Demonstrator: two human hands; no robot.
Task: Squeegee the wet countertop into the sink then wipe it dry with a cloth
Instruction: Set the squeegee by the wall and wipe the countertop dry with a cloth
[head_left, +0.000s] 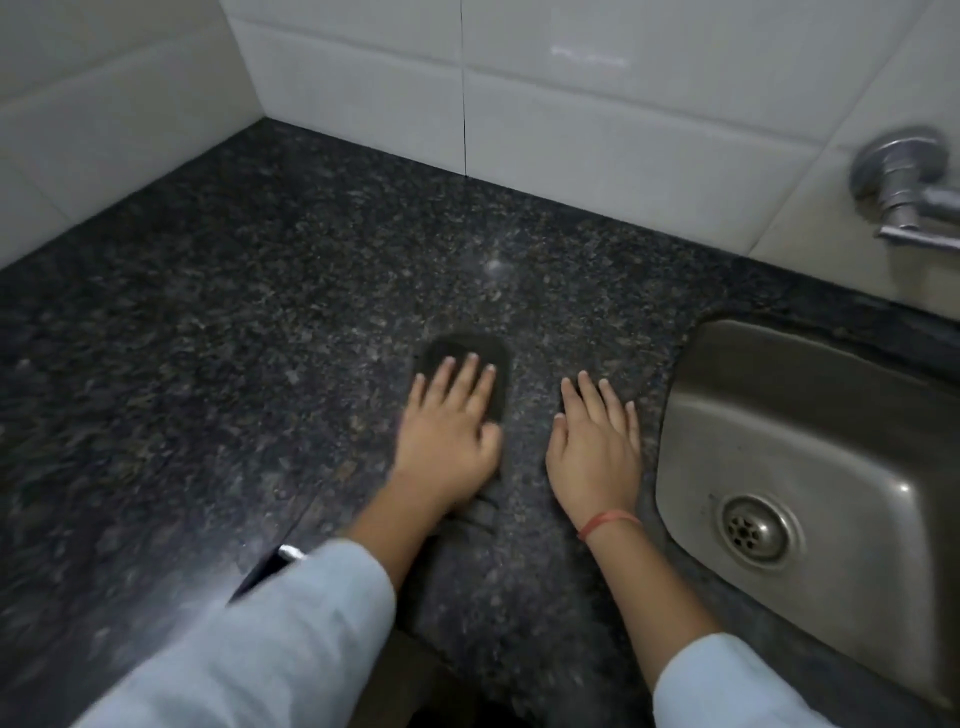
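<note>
A dark cloth (462, 347) lies flat on the speckled black granite countertop (249, 312), near its middle. My left hand (448, 426) presses down on the cloth with fingers stretched out, and the cloth's tail shows below the wrist. My right hand (597, 441) rests flat on the bare counter just right of it, fingers apart, holding nothing. A steel sink (769, 415) is set into the counter right beside my right hand. I cannot pick out a squeegee for certain.
White tiled walls (597, 114) close the counter at the back and left. A chrome tap (904, 192) juts from the wall above the sink, whose drain (754, 527) is near the front. A blurred dark object with a pale tip (284, 555) lies by my left sleeve.
</note>
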